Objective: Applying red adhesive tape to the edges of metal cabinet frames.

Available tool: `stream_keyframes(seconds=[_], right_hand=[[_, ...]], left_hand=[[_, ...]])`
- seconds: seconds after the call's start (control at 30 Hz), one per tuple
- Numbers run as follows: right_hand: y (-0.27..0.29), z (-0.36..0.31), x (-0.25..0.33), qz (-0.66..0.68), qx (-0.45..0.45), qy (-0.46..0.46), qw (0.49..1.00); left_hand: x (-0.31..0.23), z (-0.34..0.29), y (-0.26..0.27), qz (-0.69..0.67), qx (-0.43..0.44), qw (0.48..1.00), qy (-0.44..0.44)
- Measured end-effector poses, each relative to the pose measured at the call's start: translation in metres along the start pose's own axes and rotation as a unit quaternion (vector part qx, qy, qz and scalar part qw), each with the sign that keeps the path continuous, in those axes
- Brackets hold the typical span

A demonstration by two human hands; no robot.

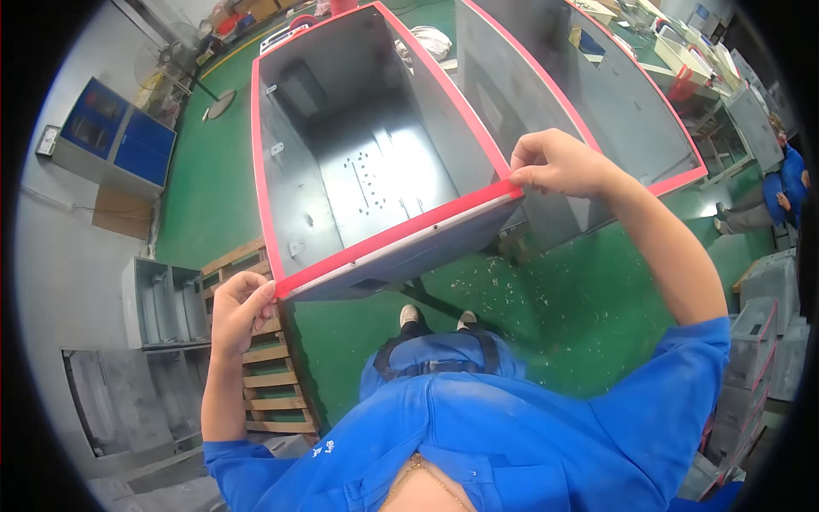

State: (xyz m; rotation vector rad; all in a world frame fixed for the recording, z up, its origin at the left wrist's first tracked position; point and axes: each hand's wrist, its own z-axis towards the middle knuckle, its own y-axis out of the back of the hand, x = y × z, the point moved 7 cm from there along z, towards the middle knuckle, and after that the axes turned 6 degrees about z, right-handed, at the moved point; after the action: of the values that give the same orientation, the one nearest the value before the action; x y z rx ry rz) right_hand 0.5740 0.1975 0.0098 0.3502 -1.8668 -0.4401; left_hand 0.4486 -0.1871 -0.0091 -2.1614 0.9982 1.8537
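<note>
In front of me a large grey metal cabinet shell (299, 183) lies with its open side up, its rim edged in red tape. A strip of red tape (397, 232) runs along the near rim from corner to corner. My left hand (239, 309) is closed in a pinch on the tape at the near left corner. At the near right corner my right hand (559, 166) pinches the tape's other end between thumb and fingers. Several small holes and a bright reflection show on the shell's inner back panel (388, 175).
Another grey metal shell with red edges (614, 94) stands close on the right. A wooden pallet (277, 375) lies at the left, near grey metal boxes (166, 303). Farther back are a blue cabinet (119, 132) and a standing fan (222, 104). A person in blue (781, 192) is at the far right.
</note>
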Motion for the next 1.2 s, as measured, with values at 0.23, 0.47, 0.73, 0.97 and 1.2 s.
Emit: stream_keyframes(seconds=[0.23,0.47,0.73,0.97,1.2], right_hand=[[-0.001,0.007,0.002,-0.072,0.081,-0.026,0.994],[-0.003,0.013,-0.004,-0.075,0.114,-0.024,0.990],[-0.001,0.014,-0.004,-0.068,0.114,-0.014,0.991],[0.001,0.016,-0.004,-0.081,0.115,-0.010,0.990],[0.001,0.015,-0.002,-0.084,0.109,-0.009,0.990]], left_hand=[[0.008,0.001,-0.003,-0.020,0.016,0.999,0.041],[0.012,0.004,-0.003,-0.037,0.013,0.997,0.061],[0.016,0.008,-0.003,-0.069,0.033,0.996,0.052],[0.015,0.007,-0.003,-0.069,0.029,0.996,0.057],[0.014,0.006,-0.004,-0.074,0.025,0.995,0.055]])
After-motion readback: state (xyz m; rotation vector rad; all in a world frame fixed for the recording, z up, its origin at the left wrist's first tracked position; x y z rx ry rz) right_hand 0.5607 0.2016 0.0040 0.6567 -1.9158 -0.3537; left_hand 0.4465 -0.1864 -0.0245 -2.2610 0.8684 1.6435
